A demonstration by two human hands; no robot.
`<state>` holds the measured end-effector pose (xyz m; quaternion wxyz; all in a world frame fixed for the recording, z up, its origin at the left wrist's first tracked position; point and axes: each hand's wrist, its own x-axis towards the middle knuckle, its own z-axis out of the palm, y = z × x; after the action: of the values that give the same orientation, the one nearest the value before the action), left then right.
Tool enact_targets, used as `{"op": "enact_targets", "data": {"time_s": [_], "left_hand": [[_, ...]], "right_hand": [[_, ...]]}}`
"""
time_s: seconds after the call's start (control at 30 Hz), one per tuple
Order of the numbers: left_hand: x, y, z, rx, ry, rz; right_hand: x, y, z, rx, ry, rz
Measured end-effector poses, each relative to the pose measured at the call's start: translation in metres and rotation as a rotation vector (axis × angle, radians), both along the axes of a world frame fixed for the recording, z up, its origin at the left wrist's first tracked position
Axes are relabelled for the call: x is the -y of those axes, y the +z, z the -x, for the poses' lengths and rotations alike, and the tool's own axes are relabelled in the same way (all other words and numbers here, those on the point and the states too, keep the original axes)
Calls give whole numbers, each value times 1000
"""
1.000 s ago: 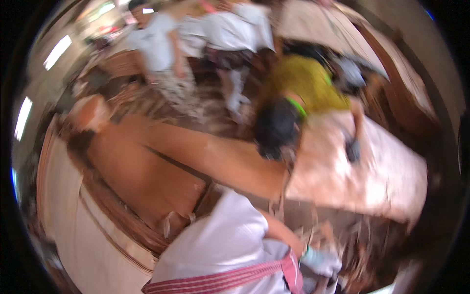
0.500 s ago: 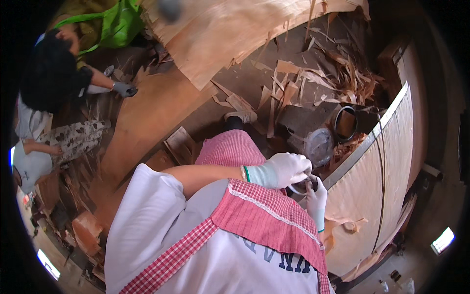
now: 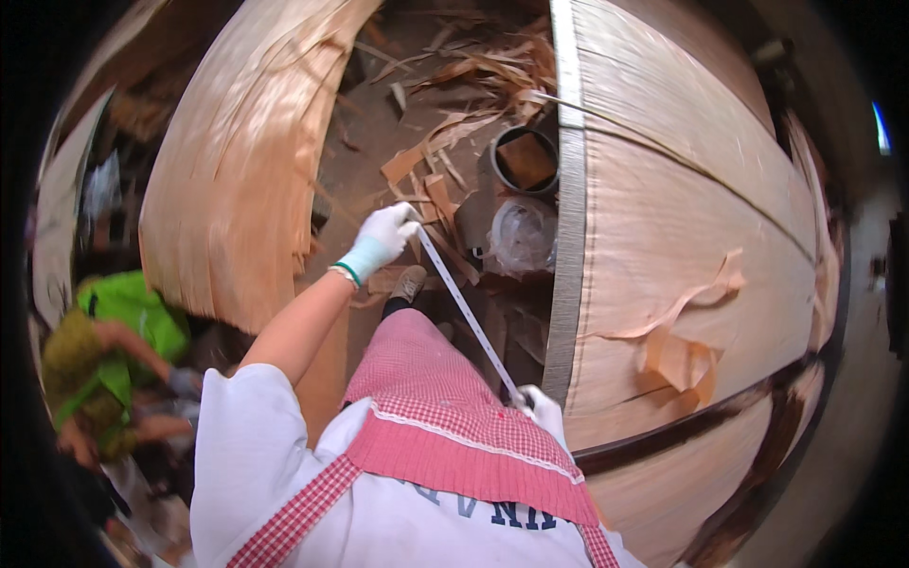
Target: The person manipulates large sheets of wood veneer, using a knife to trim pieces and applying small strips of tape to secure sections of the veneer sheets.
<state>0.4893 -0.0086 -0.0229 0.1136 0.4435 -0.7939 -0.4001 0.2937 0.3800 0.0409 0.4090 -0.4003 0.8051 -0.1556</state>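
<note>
A narrow white tape measure [image 3: 464, 308] stretches taut in front of my apron. My left hand [image 3: 382, 235], in a white glove with a green-edged cuff, is closed on its far end. The tape runs down to the right, to my gloved right hand [image 3: 543, 409], which is closed around the near end by my apron; a dark bit shows there, but most of what lies inside that hand is hidden. To the right stands a tall stack of thin wood veneer sheets [image 3: 682, 218], its grey edge close beside my right hand.
A large veneer sheet [image 3: 246, 161] curves at the left. Ahead are a round dark bucket [image 3: 495, 163], a clear plastic bag [image 3: 523, 237] and veneer scraps [image 3: 436, 189] on the floor. At lower left a person's arm [image 3: 137, 341] shows beside a bright green bag [image 3: 142, 308].
My hands were together over a coiled white strip; now they are far apart with the tape drawn out between them. The left hand moved away forward. My view has turned to the right.
</note>
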Motion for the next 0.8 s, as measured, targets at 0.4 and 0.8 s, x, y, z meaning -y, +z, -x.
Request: {"op": "enact_targets", "data": {"time_s": [0.4, 0.8], "left_hand": [[136, -109, 288, 87, -459, -406], [161, -156, 350, 460, -537, -56]], "right_hand": [[24, 46, -47, -204, -940, -256], [393, -245, 90, -684, -711, 179]]}}
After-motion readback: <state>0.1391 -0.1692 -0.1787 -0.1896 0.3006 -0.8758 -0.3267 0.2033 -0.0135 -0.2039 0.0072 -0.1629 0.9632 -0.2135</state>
